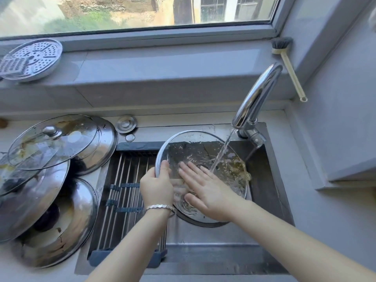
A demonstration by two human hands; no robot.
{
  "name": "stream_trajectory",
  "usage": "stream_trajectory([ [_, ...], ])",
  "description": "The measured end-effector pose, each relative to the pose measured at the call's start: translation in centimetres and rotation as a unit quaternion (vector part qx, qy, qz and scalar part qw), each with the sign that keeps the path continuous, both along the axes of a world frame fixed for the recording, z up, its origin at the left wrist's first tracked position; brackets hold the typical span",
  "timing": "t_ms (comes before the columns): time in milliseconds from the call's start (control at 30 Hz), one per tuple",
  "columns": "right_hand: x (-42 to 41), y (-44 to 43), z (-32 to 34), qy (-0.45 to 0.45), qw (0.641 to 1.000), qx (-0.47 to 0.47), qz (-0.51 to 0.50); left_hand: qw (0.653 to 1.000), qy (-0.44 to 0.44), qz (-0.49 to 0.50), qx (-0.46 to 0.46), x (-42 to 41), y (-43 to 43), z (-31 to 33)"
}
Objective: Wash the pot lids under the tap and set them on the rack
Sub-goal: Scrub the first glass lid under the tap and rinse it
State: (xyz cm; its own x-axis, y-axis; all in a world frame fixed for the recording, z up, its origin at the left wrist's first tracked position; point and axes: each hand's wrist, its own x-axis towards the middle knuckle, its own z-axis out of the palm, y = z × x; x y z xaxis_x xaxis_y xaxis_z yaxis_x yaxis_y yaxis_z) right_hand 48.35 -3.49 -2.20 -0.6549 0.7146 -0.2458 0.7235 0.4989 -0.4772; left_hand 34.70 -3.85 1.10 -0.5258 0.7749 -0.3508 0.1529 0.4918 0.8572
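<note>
A round glass pot lid with a metal rim is tilted over the sink under the running tap. My left hand grips its left rim, thumb over the edge. My right hand lies flat with straight fingers against the lid's inner face, beside the water stream. A roll-up rack of metal rods spans the left part of the sink, with nothing on it. Several dirty lids are stacked on the counter at left: a glass one on top and steel ones below.
The sink has a dark basin. A perforated steamer plate leans on the window sill at upper left. A dish brush hangs at upper right. A small metal plug cover lies behind the rack. The wall stands close on the right.
</note>
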Motion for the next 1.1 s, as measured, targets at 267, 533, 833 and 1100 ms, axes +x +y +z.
stream_trajectory([
  [267,4.2,-2.5,-2.0,-0.060,0.987,-0.094,-0.116,0.839,0.437,-0.324,-0.023,0.7,2.7,3.5],
  [533,3.9,-2.9,-2.6,-0.032,0.966,-0.103,-0.235,0.798,0.495,-0.339,-0.052,-0.3,3.2,3.6],
  [833,-2.5,-0.8,-2.3,0.040,0.923,-0.141,-0.356,0.987,0.078,-0.138,-0.018,-1.0,0.9,1.5],
  [1100,-3.1,0.4,-0.7,0.070,0.995,0.040,-0.064,0.999,0.021,-0.040,0.021,-1.0,0.4,-0.2],
])
